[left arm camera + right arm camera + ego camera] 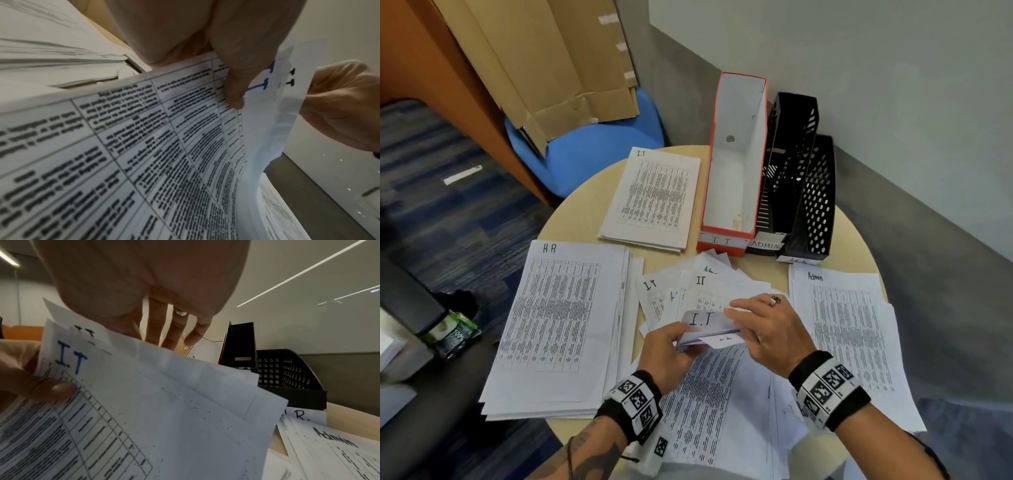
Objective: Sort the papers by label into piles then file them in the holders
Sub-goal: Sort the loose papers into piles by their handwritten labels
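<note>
Both hands work one small sheaf of I.T sheets [707, 325] lifted off the middle of the round table [571, 212]. Left hand [667, 353] pinches the sheaf's near left corner between thumb and curled fingers, the thumb lying just under the blue I.T heading in the right wrist view. Right hand [767, 334], with a ring on one finger, pinches the far edge and bends the top sheets back, probably so the handwritten label on each can be read before it is dealt out.

Under and beyond the sheaf lies a loose fan of unsorted papers [688, 286], I.T and Admin headings mixed, so sorting looks well along but unfinished. Around it sit three piles: H.R pile [561, 318] to the left, Admin pile [846, 329] to the right, I.T pile [654, 198] farther back, each spaced apart to keep labels separate.

Behind stand the holders, all looking empty: an orange I.T file box [732, 164], then black ADMIN holder [789, 164] and black H.R holder [816, 202]. Filing has not begun.
</note>
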Demonstrator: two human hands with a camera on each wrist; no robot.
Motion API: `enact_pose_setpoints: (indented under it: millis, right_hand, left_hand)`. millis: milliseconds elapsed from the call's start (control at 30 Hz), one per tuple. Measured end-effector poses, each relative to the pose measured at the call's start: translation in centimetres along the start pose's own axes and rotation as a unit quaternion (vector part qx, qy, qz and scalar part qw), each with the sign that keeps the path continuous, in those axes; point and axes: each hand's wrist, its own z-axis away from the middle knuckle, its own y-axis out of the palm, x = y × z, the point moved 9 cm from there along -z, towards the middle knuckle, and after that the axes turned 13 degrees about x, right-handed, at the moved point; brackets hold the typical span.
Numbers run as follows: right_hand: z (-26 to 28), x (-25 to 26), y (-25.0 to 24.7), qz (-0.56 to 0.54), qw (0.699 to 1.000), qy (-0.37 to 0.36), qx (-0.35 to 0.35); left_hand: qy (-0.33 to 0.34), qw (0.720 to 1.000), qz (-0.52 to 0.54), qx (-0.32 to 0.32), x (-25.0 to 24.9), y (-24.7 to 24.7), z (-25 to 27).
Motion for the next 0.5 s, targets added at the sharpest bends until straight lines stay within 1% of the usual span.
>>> enact_pose_setpoints:
  millis: [100,200,333,500]
  right_hand:
    - [0.3,0.2,-0.3,0.011,1.000,-0.007,-0.013]
    - [0.3,0.4,-0.1,0.003,1.000,-0.005,-0.005]
    - [-0.1,-0.2,0.1,-0.050,0.998,0.042,0.026]
    - [-0.7,0.4,1.2,-0.076,0.993,0.044,0.079]
  left_hand:
    - [-0.012,1.000,0.001,0.000,0.1,0.0,-0.1]
    - [-0.009,1.000,0.004,0.004,0.0,0.3,-0.1]
    - [0.000,1.000,-0.013,0.004,0.5,0.5,-0.2]
    - [0.028,0.999,-0.020,0.013,-0.2,0.8,-0.1]
